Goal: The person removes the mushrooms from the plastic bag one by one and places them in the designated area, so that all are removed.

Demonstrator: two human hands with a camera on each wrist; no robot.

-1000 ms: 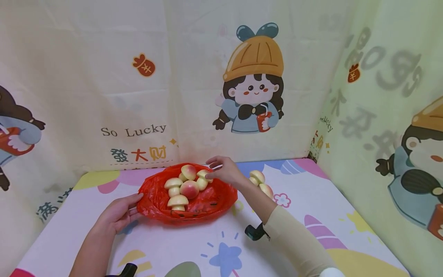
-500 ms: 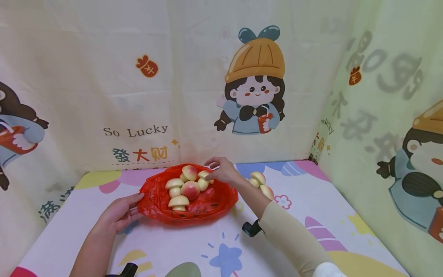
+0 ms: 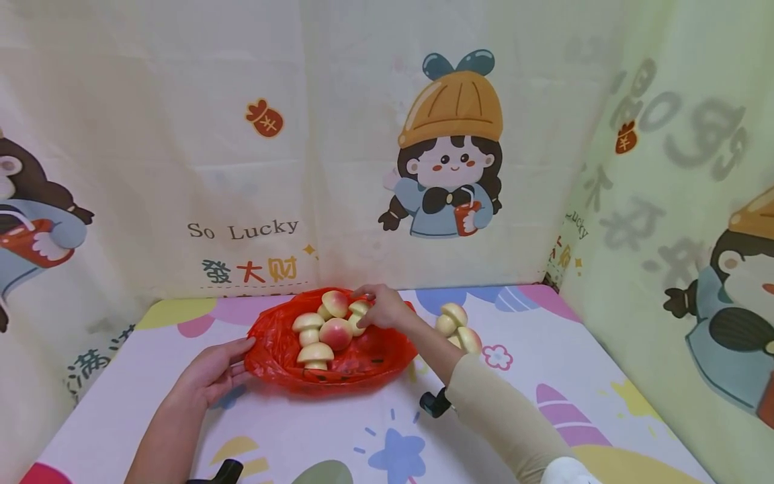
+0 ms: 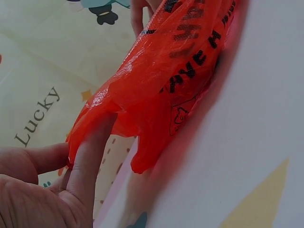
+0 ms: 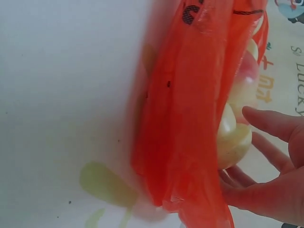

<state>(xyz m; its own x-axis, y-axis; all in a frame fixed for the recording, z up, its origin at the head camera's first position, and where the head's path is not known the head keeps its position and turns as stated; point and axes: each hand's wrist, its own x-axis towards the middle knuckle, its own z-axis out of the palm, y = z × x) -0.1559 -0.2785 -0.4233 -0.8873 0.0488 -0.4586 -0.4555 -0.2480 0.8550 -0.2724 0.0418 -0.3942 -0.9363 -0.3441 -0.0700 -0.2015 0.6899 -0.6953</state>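
A red plastic bag (image 3: 284, 373) lies spread with its mouth open upward. Inside sit several smooth, toy-like mushrooms (image 3: 316, 354), cream with some pink caps. On the left, my left hand (image 3: 213, 370) pinches the bag's rim; in the left wrist view the red film (image 4: 142, 95) hangs over a finger of this hand (image 4: 52, 185). My right hand (image 3: 383, 309) reaches over the bag's right side, its fingers round a cream mushroom (image 3: 357, 325). In the right wrist view that mushroom (image 5: 235, 147) shows between the fingers, partly behind the bag's side.
More mushrooms (image 3: 452, 316) lie together on the table to the right of the bag, partly covered by my right forearm. Printed cloth (image 3: 338, 202) hangs behind the table and along its sides. A patterned cover (image 3: 459, 450) lies on the table.
My right hand has come down and slightly left, closer round the mushroom at the bag's right. The left hand keeps its hold on the rim. The view has shifted slightly.
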